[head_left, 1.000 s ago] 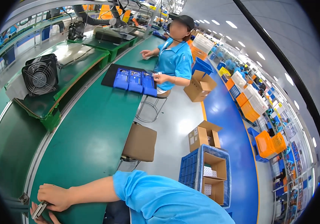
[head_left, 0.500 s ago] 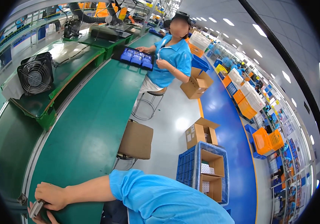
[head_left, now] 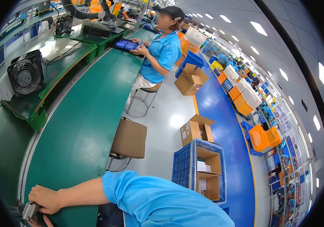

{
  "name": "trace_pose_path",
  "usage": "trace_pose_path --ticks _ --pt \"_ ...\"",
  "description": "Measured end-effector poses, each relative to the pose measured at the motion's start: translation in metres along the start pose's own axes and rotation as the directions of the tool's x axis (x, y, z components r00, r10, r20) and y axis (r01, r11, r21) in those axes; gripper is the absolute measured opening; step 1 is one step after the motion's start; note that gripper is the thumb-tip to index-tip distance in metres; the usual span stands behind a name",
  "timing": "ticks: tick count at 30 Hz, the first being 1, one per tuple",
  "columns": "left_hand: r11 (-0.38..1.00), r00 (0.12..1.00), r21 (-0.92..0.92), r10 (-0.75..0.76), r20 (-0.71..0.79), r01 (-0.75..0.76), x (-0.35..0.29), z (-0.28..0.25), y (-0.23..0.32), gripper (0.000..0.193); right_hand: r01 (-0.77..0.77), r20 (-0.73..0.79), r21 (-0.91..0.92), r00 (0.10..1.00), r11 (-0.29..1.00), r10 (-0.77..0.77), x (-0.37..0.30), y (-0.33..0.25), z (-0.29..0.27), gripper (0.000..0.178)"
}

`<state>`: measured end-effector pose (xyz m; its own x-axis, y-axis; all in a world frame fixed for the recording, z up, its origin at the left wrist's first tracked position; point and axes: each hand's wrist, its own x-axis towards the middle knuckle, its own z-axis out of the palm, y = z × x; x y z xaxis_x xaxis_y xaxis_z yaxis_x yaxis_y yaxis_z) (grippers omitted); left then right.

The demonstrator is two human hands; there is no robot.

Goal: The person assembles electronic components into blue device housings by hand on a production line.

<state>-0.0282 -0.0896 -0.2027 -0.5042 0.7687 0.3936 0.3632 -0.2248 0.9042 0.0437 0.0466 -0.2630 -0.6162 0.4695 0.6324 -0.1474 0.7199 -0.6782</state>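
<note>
At the lower left, over the edge of the green bench, my right hand (head_left: 45, 199) is closed, its curled fingers against a small grey, flat-sided block (head_left: 30, 210). Below it, partly cut off by the picture's rim, my left hand (head_left: 45, 221) has its fingers around the lower side of the same block. The block's kind cannot be made out, as the hands cover part of it. My right forearm lies across the green bench top (head_left: 75, 125), its blue sleeve reaching in from below.
A co-worker (head_left: 162, 53) at the far bench end handles a black tray of blue parts (head_left: 127, 44). A fan (head_left: 25, 73) stands on the raised shelf at left. Beside the bench are a brown-seated chair (head_left: 129, 138), a stool (head_left: 147, 90), cartons (head_left: 190, 132) and a blue crate (head_left: 181, 164).
The view has shifted slightly, so the scene sits farther left. The co-worker has turned toward the tray, both hands now at it. My hands stay at the grey block, which is tilted differently.
</note>
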Motion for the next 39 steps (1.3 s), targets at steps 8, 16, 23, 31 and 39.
trace_pose_path --ticks 8,16,23,31,39 --pt "0.998 1.0 0.053 -0.019 0.001 0.019 -0.002 0.001 -0.006 0.082 0.021 -0.047 -0.003 0.999 1.0 -0.021 -0.003 -0.001 0.001 0.032" --pt "0.994 0.998 0.096 0.052 0.022 -0.054 -0.004 -0.002 -0.016 0.087 0.001 -0.022 -0.007 1.0 1.0 -0.001 -0.005 -0.001 -0.008 0.029" --pt "0.992 0.997 0.108 0.069 -0.04 -0.064 -0.016 -0.01 -0.027 0.073 0.021 0.087 0.017 0.996 1.0 -0.023 0.002 -0.021 -0.028 0.031" --pt "0.954 1.0 0.3 0.009 0.004 -0.01 -0.011 -0.01 -0.01 0.076 0.005 0.189 0.005 0.982 1.0 -0.006 0.004 -0.029 -0.043 0.038" --pt "0.966 0.999 0.258 0.033 -0.02 -0.026 -0.015 -0.002 -0.015 0.071 -0.038 0.287 -0.049 0.957 0.998 0.05 0.002 -0.026 -0.049 0.026"
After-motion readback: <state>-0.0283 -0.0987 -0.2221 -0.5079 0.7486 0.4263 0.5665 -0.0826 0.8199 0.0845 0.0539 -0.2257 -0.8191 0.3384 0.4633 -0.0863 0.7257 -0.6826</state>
